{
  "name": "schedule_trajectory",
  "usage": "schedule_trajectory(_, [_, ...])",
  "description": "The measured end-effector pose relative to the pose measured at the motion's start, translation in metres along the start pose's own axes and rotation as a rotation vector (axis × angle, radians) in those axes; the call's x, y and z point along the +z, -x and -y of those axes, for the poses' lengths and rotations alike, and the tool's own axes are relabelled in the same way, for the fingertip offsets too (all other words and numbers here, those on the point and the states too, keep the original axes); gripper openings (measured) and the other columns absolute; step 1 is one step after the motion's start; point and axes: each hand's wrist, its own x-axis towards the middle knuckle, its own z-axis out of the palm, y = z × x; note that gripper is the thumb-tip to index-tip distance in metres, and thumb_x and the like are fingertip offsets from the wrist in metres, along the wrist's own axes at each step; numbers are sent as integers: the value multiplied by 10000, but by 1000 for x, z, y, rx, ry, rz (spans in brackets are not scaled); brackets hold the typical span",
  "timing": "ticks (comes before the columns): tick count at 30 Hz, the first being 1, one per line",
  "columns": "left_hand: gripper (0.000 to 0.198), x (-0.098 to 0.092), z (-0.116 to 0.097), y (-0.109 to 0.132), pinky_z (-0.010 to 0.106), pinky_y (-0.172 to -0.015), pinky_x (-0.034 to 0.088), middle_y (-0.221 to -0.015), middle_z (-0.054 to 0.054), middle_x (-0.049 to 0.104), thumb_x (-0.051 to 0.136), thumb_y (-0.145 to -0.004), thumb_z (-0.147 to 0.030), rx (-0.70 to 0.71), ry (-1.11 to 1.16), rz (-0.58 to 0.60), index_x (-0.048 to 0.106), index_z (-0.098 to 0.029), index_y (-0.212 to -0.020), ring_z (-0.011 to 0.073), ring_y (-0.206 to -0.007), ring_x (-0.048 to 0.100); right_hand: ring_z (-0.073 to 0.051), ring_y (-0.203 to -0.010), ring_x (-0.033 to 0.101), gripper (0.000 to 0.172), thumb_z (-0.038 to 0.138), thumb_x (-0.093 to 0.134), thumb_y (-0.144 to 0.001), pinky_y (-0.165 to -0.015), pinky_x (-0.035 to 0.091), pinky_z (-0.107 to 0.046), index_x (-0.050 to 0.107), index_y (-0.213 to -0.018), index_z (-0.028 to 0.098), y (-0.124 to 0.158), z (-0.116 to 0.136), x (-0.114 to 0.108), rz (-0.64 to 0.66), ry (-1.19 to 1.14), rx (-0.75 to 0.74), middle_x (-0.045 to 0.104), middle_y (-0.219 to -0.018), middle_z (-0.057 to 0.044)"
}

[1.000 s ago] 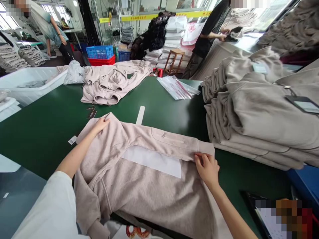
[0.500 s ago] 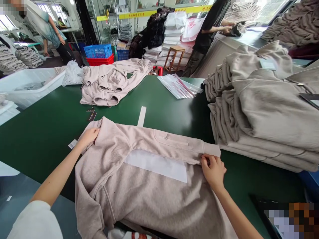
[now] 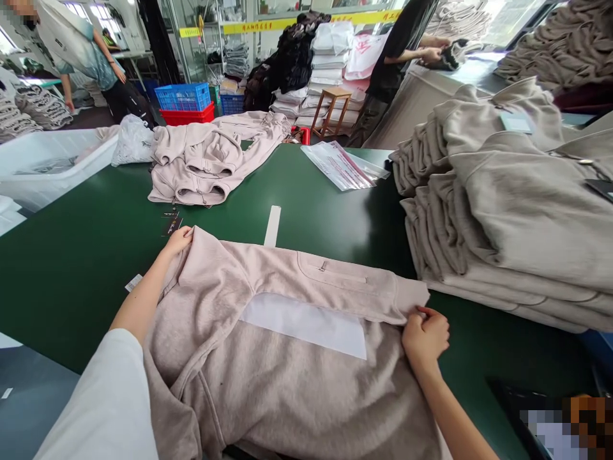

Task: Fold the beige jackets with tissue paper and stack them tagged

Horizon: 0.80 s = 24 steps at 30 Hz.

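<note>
A beige sweatshirt [image 3: 306, 396] lies spread on the green table [image 3: 330, 217] in front of me. One sleeve with a zipped pocket is folded across its upper part, and a white sheet [image 3: 306, 326] lies partly under that sleeve. My left hand [image 3: 180, 241] pinches the fabric at the upper left fold, near the shoulder. At the right, my right hand [image 3: 426, 335] is closed on the sleeve's cuff end. A white strip [image 3: 272, 225] sticks out beyond the far edge of the garment. Dark hang tags [image 3: 172, 225] lie by my left hand.
Folded beige garments [image 3: 527, 204] are stacked high at the right. More pinkish-beige garments [image 3: 201, 156] lie at the far left, near a white bin [image 3: 90, 160]. Clear plastic bags [image 3: 342, 165] rest at the far edge. Two people stand beyond the table.
My left hand has moved up along the fold toward the far edge. My right hand has slid right and slightly down, from the sleeve's underside to the cuff.
</note>
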Motion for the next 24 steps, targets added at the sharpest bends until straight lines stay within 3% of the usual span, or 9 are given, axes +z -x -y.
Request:
schedule_trajectory(6, [257,3,18,2,297,-870,477,-1006,92,697,483,-823,-346,29,167,-83,616,-163,-944,203,-958,622,-342,-951,568,409,267,398,-757,-851,428,-467,641,-1061,140,5,7,-5,18,86,-10,603,-1019,-164])
schedule_trajectory(11, [272,-14,-3,9,355,-985,449,-1081,78,692,472,-759,-239,141,149,-91,679,-193,-930,234,-1071,604,-365,-953,575,435,267,405,-768,-815,422,-465,661,-1088,121,6,11,-7,25,95,-13,605,-1011,-189])
schedule_trajectory(13, [264,-24,-17,13,407,-1054,390,-1087,68,690,511,-746,-226,260,20,-43,708,-213,-922,262,-1119,571,-360,-925,578,433,281,413,-771,-784,410,-449,673,-1072,110,6,12,-8,6,88,-7,608,-966,-184])
schedule_trajectory(17, [244,-34,-43,16,499,-1085,292,-1088,82,683,585,-770,-273,592,-462,196,736,-237,-957,304,-1131,528,-334,-844,571,436,276,435,-750,-734,379,-424,692,-1054,100,7,14,-8,1,77,12,605,-879,-166])
schedule_trajectory(20, [204,-33,-54,13,503,-1046,297,-1055,100,675,579,-763,-240,685,-651,279,751,-229,-874,303,-1095,524,-325,-853,566,446,262,434,-741,-743,361,-419,696,-1061,96,8,14,-9,4,70,11,613,-912,-170])
schedule_trajectory(24, [216,-28,-57,11,497,-1010,312,-1021,102,675,544,-772,-209,717,-739,261,755,-232,-812,293,-1048,525,-319,-867,554,430,253,434,-741,-755,356,-418,688,-1053,102,9,15,-10,-14,58,-6,612,-941,-172])
